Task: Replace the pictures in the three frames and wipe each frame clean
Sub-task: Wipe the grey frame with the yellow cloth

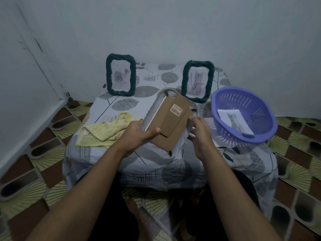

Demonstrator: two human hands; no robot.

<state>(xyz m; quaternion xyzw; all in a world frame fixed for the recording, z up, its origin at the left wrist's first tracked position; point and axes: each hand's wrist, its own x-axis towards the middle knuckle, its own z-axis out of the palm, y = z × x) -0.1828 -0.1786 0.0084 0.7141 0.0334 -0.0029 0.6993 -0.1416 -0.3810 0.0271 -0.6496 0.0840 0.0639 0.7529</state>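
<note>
Low table [121, 108], draped in grey-white leaf-print cloth, is set against the wall. Both bare forearms are extended forward over its near edge and angled inward toward one object. A white-rimmed rectangular picture frame [170, 122] with a brown cardboard backing is held face down and tilted above the table centre, between the hands. Left hand [137, 134] is clamped on its lower-left edge, thumb laid flat on the backing. Right hand [201, 133] is curled round the right rim, thumb up beside a small black tab. Round purple slotted plastic basket [260, 108] is placed just right of the right hand, with a printed cat picture [233, 120] laid inside. Dark green rope-wrapped frame [133, 73] is stood upright back left, second green frame [184, 79] back right. Crumpled yellow cloth [106, 131] is laid just left of the left hand.
</note>
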